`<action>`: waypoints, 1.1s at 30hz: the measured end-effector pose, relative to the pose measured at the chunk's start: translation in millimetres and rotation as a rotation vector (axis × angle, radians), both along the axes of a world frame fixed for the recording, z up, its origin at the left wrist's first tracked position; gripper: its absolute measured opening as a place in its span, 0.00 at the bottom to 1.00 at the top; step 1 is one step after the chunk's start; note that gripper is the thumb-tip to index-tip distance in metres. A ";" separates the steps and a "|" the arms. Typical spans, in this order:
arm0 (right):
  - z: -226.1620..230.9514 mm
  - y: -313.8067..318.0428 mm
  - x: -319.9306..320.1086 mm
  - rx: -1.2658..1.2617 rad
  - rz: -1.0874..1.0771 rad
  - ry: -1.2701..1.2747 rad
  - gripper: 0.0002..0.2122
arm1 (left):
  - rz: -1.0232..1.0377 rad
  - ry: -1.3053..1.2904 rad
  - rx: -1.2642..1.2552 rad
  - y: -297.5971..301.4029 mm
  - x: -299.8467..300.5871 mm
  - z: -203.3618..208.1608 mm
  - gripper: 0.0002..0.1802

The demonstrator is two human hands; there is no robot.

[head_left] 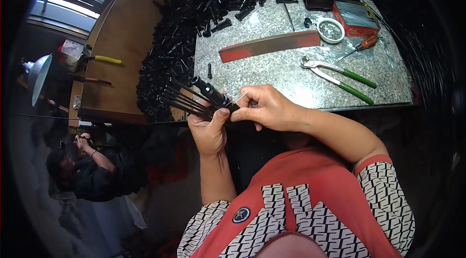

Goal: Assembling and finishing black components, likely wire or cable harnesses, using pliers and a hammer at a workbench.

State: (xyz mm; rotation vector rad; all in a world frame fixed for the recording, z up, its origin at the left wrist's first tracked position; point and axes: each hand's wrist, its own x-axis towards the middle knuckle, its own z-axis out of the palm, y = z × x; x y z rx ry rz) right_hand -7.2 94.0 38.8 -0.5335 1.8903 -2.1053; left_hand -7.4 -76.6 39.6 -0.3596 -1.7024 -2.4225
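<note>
My left hand is closed around a black tubular part that tilts up toward the far left. Several thin black rods fan out to the left from the same grip. Against the near end of the tube, my right hand is closed, thumb and fingers pinched together. A thin pale wire pokes out from between its fingertips. The fingers hide the place where wire, rods and tube meet. Both hands are at the near edge of the speckled stone tabletop.
Pincers with green handles, an orange-handled screwdriver, a white cup of small metal bits, a red box and a long reddish bar lie on the tabletop. Black tubular parts are heaped left. Another person sits at left.
</note>
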 end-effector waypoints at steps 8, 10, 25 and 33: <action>2.5 5.1 2.0 -0.070 0.088 -0.165 0.10 | -0.252 0.013 -0.013 -5.8 -5.0 5.7 0.20; 1.9 5.5 2.5 -0.084 0.081 -0.177 0.10 | -0.281 0.043 -0.020 -8.4 -8.5 1.7 0.20; -14.8 -33.2 -8.7 -0.031 -0.371 0.279 0.14 | 0.487 0.399 -0.476 44.4 17.0 -14.9 0.42; -9.1 -34.3 9.5 -0.117 -0.196 0.183 0.08 | 0.275 0.078 -0.477 8.1 12.1 2.7 0.23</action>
